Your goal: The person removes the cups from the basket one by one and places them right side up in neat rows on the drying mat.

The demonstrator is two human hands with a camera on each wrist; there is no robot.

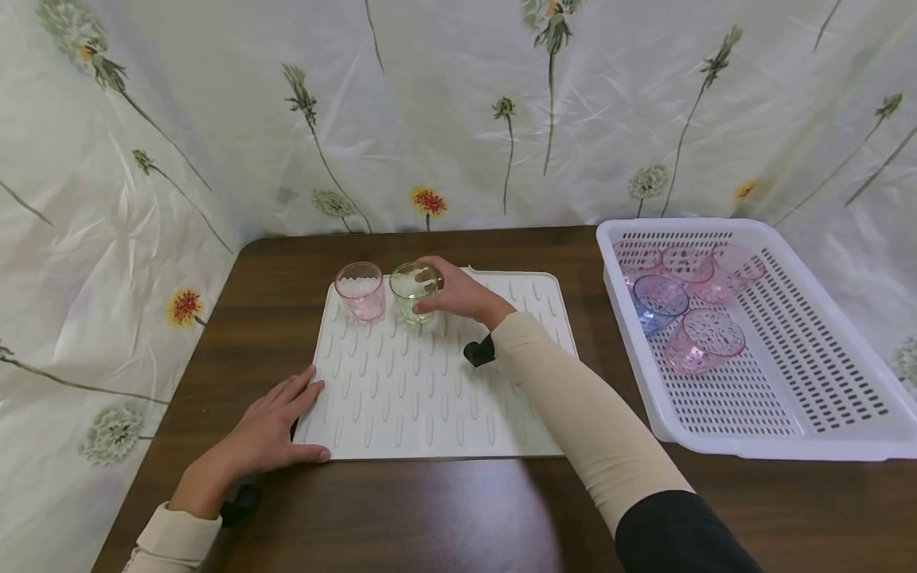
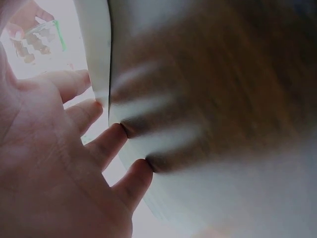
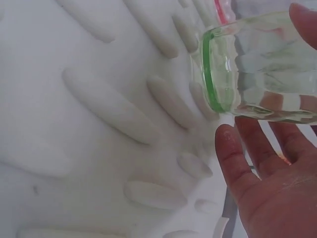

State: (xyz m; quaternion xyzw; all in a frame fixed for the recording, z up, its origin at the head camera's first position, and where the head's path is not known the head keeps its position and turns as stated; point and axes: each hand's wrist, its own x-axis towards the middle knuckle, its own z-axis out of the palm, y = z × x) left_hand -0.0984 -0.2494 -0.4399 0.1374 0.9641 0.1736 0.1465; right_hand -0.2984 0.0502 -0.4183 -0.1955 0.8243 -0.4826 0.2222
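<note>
A pale green glass [image 1: 412,293] stands upright on a white ridged mat [image 1: 401,430], near its back left corner. My right hand [image 1: 462,294] holds this glass from the right, thumb on the near side and fingers about the far side; in the right wrist view the little finger is apart from it. Just left stands a pink glass [image 1: 361,293], also upright. At the mat's left edge rests my left hand [image 1: 268,426], fingers spread and fairly straight. The left wrist view shows its fingertips [image 2: 136,173] down on the table beside the mat.
To the right, a white perforated basket [image 1: 781,434] holds several pink glasses [image 1: 705,342] and a blue glass [image 1: 659,302]. Everything stands on a dark wooden table [image 1: 430,517]. A flower-printed curtain [image 1: 458,119] hangs behind and to the left.
</note>
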